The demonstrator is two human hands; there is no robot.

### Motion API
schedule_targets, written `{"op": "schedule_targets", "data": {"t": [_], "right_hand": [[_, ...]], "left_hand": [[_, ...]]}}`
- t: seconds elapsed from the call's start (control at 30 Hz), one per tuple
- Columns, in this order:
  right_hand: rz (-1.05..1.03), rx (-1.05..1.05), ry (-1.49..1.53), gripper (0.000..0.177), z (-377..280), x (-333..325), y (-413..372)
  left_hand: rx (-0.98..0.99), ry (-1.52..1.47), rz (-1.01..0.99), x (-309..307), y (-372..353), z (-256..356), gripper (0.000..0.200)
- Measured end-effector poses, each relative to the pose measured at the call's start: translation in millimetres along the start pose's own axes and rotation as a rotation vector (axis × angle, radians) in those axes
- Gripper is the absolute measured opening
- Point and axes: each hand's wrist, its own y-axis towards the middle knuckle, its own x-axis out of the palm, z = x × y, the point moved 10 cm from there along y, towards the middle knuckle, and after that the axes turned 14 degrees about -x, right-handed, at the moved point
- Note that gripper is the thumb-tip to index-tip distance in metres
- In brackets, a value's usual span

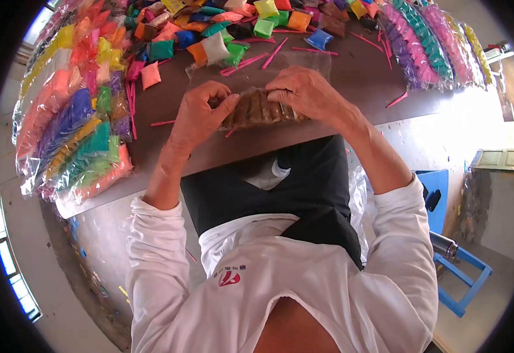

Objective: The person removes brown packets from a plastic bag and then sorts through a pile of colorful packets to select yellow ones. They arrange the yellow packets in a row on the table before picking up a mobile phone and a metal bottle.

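A clear plastic bag with brown packets lined up inside lies near the front edge of the brown table. At its left end my left hand has thumb and fingers curled together at the bag's upper edge. My right hand pinches the plastic along the upper right side, fingertips bent down over the packets. The bag's loose clear film spreads flat on the tabletop behind both hands. Small pink sticks lie just beyond the bag, and one pokes out below it.
Filled bags of colourful packets are stacked at left and at the back right. Loose packets heap along the far side. A blue stool with a metal flask stands on the floor at right.
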Motion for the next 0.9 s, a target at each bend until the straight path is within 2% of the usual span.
{"op": "schedule_targets", "data": {"t": [0.1, 0.23, 0.33, 0.4, 0.5, 0.6, 0.7, 0.8, 0.9], "right_hand": [[0.019, -0.012, 0.045, 0.024, -1.9, -4.0, 3.2], [-0.071, 0.034, 0.132, 0.024, 7.4, -0.3, 9.7], [-0.110, 0.038, 0.187, 0.024, 11.8, 1.2, 15.8], [-0.159, 0.070, 0.205, 0.026, 14.0, 3.0, 17.3], [-0.154, 0.018, 0.075, 0.029, 9.0, -1.5, 19.1], [0.056, -0.047, -0.004, 0.032, -13.4, -18.9, 15.4], [-0.026, -0.065, 0.042, 0.031, -8.6, 2.9, 17.0], [-0.114, 0.008, 0.126, 0.030, 3.1, 9.5, 20.3], [0.095, -0.094, 0.000, 0.025, -6.5, -18.0, 20.1]], "left_hand": [[0.006, 0.035, -0.029, 4.0, 1.8, 4.5, 0.023], [0.000, 0.117, -0.094, 15.9, 5.1, 12.9, 0.027], [0.061, 0.202, -0.060, 20.7, 8.1, 11.1, 0.020], [0.018, 0.160, -0.006, 18.2, 8.0, 7.5, 0.023], [-0.002, 0.122, 0.062, 14.8, 4.3, 5.2, 0.023], [-0.039, 0.134, 0.075, 14.2, 3.0, 4.6, 0.023], [-0.050, 0.157, 0.069, 15.2, 4.3, 4.0, 0.023], [-0.029, 0.164, 0.068, 15.8, 6.1, 3.1, 0.026], [-0.102, 0.161, 0.052, 15.6, 7.8, -2.3, 0.029]]}}
